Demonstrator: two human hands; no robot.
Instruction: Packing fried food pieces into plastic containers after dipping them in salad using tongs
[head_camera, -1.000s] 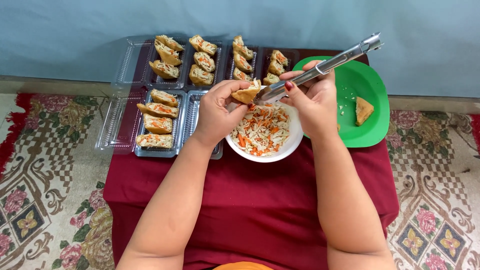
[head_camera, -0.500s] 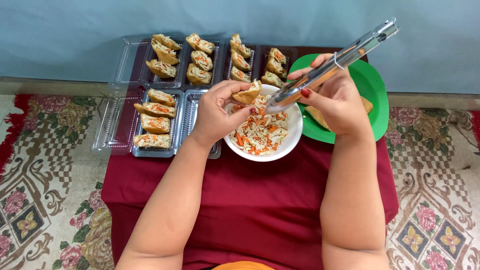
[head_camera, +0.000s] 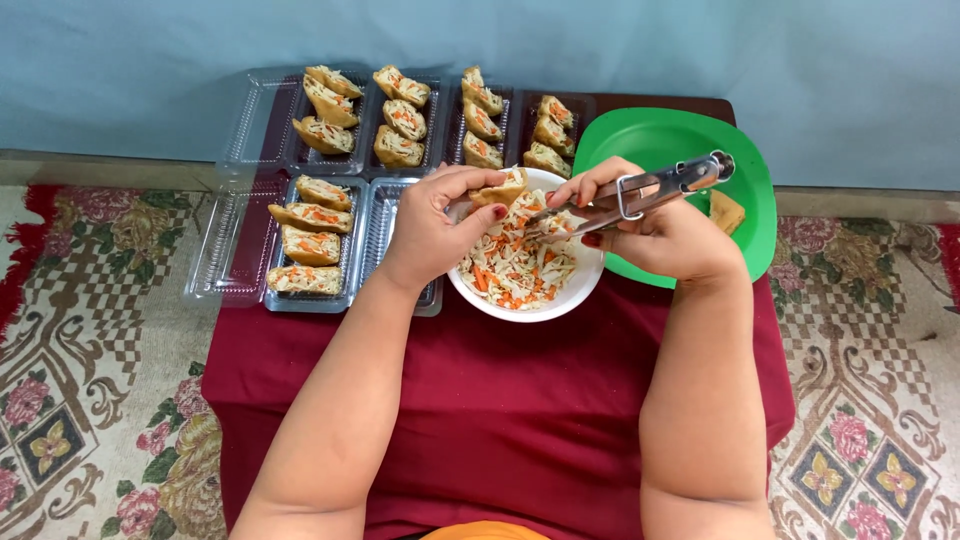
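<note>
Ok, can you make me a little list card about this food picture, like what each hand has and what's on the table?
left hand: holds a fried pocket over the white bowl
right hand: grip closed around metal tongs, tips down in the bowl
bowl holds: shredded cabbage and carrot
green plate: one unfilled pocket at its right edge
clear trays: rows of filled pockets, one compartment beside the bowl not filled
table cover: dark red cloth
floor: patterned rug

Left hand (head_camera: 432, 230) holding a fried pocket (head_camera: 499, 189) over white bowl (head_camera: 580, 290) of shredded vegetables. Right hand (head_camera: 655, 232) gripping metal tongs (head_camera: 640, 193), tips in the shreds. Green plate (head_camera: 650, 140) at two o'clock; filled clear trays (head_camera: 240, 230) at ten.
</note>
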